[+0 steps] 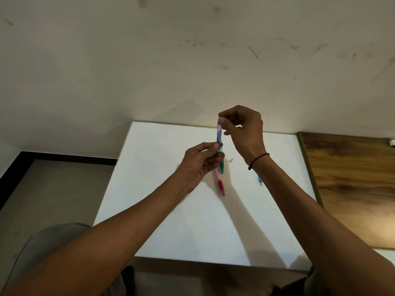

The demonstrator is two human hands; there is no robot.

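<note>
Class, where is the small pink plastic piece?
Head view: the pink piece lies on the white table, just right of the green plastic pen.

A white table [171, 221] fills the middle of the frame. Near its centre a red pen [221, 185] lies with its tip toward the lower edge, a green pen [221, 165] just beside it and slightly higher, a small pink piece [231, 160] a little to their right, and a teal piece [260, 180] farther right. A wooden surface [350, 178] adjoins the table at the right, with a small white object [392, 142] at the frame's edge, a scuffed pale wall [149, 60] covers the upper half, and at the left a grey floor [53, 189] meets a black skirting [64, 158].
</note>
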